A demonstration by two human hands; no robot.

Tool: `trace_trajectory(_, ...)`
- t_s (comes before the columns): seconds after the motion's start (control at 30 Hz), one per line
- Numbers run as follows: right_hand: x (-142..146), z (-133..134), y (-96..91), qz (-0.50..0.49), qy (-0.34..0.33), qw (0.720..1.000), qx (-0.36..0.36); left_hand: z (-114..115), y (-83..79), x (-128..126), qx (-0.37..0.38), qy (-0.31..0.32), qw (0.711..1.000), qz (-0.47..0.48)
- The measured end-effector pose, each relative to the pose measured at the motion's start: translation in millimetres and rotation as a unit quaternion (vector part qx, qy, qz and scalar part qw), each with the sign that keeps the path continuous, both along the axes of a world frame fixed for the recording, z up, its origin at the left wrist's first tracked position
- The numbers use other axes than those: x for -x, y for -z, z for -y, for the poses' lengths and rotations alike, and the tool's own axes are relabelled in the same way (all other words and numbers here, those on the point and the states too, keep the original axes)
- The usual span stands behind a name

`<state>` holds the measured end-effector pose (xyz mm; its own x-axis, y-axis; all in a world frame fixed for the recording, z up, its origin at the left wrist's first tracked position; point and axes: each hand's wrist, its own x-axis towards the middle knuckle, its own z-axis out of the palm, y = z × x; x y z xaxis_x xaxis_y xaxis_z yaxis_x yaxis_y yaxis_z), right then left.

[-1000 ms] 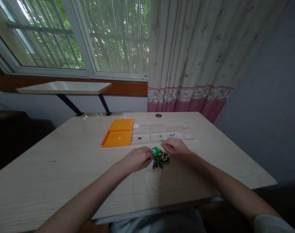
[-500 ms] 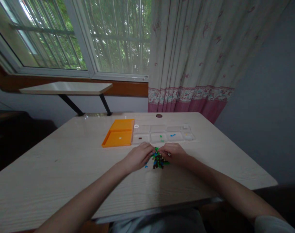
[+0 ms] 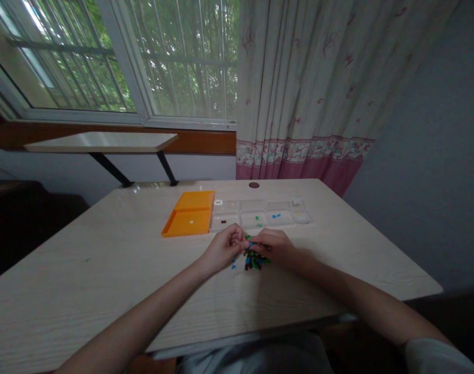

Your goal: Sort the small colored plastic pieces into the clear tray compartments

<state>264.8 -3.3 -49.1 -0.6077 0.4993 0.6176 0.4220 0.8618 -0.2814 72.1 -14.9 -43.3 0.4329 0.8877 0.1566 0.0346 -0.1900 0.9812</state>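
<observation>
A small heap of tiny coloured bricks [image 3: 254, 259], green, blue and dark brown, lies on the wooden table [image 3: 104, 275]. My left hand [image 3: 226, 247] is raised just left of the heap, its fingers pinched together. My right hand [image 3: 273, 245] rests on the heap's far right side with curled fingers meeting the left fingertips. What they pinch is too small to make out. Two loose blue bricks [image 3: 233, 264] lie under the left hand.
A clear compartment tray [image 3: 287, 218] holding a few sorted bricks stands behind the heap, with its orange lid [image 3: 189, 219] to the left. A cable hole [image 3: 254, 185] is at the table's far edge. Window, wall shelf and curtain lie beyond.
My right hand has come back from the tray's edge to the heap. My left hand has lifted and both sets of fingertips have met above the heap's far side.
</observation>
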Motion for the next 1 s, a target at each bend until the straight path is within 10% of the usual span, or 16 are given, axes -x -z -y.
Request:
trace_trajectory(0.23,-8,-8,-6.0,-0.054,0.035,0.997,-0.034,3,-12.1,7,-0.139,-0.004,0.978,-0.156)
trace_trajectory(0.47,-39,-26,-27.4,-0.088,0.136,0.984,-0.072,12,-23.5,12,-0.327,0.123,0.858,-0.377)
trace_trajectory(1.0,-43,-25,-32.2,-0.091,0.147,0.980,-0.100,10,-21.8,13,-0.379,0.115,0.804,-0.444)
